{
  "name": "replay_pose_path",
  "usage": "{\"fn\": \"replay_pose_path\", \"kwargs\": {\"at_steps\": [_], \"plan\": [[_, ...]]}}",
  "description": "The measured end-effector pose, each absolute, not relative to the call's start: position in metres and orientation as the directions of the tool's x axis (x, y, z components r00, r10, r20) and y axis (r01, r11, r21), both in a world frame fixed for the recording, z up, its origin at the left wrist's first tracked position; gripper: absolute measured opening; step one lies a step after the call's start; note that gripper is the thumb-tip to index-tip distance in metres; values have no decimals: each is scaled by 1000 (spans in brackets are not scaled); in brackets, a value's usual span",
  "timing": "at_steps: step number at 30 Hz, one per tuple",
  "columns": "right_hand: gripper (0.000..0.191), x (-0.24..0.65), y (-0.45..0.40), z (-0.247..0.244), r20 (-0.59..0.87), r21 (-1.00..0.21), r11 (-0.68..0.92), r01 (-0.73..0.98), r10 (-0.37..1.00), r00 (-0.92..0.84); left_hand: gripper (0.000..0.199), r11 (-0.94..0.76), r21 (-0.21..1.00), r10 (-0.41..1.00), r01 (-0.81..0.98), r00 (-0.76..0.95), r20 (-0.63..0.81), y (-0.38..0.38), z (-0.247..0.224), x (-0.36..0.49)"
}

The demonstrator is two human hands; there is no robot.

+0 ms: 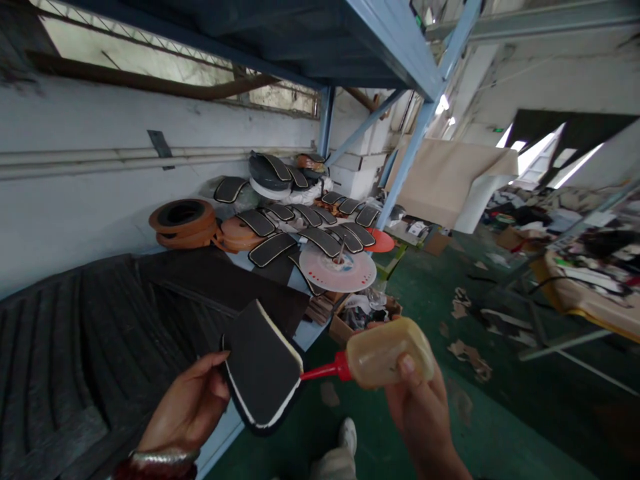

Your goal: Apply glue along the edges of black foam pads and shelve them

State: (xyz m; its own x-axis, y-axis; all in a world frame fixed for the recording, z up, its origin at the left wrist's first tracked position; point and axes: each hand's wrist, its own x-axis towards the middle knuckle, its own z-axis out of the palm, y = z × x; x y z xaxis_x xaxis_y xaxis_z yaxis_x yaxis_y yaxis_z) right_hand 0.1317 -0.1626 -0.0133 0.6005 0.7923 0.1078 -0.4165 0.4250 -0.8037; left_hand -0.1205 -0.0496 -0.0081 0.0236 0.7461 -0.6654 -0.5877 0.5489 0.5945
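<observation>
My left hand [193, 400] pinches the left edge of a black padded panel [265, 370] with rounded corners. A pale line of glue [273, 420] runs along the panel's lower border and up its right side. In my right hand [420, 407] is a yellowish squeeze bottle [387, 353], tilted on its side with my thumb on its wall. Its red nozzle [323, 370] points left, and the tip meets the panel's right edge. Part of my right hand's fingers is hidden behind the bottle.
Several similar black panels [273, 250] lie on the shelf beyond, some over brown rolls [183, 223] and a pale reel [340, 270]. Dark ribbed sheets [55, 373] cover the left side. A blue rack post [407, 160] rises at right; scraps [470, 360] litter the green floor.
</observation>
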Motion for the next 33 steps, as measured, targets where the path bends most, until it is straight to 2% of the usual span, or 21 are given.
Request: {"fn": "replay_pose_path", "kwargs": {"at_steps": [7,14,19,23,27,30,33], "plan": [[48,134,-159,-15,123,-805,457,-379,752,647,44,519,545,743,-659,32,-669,-50,-4,-106],[52,130,-161,-31,109,-801,417,-430,807,581,47,494,560,749,-665,-2,-663,-48,-7,-107],[49,120,-162,-39,94,-787,402,-467,827,554,52,465,557,750,-688,-28,-661,-47,-6,-106],[48,109,-163,-39,57,-773,382,-506,837,545,49,455,556,748,-696,-40,-663,-47,-6,-106],[40,91,-160,-47,-68,-724,271,-634,887,458,42,442,560,739,-701,-69,-670,-44,-12,-111],[35,82,-153,-58,-274,-578,52,-814,927,254,38,439,561,697,-702,-128,-706,-34,-22,-119],[35,86,-146,-69,-410,-439,-7,-898,891,193,36,426,575,666,-699,-187,-722,-16,-38,-125]]}}
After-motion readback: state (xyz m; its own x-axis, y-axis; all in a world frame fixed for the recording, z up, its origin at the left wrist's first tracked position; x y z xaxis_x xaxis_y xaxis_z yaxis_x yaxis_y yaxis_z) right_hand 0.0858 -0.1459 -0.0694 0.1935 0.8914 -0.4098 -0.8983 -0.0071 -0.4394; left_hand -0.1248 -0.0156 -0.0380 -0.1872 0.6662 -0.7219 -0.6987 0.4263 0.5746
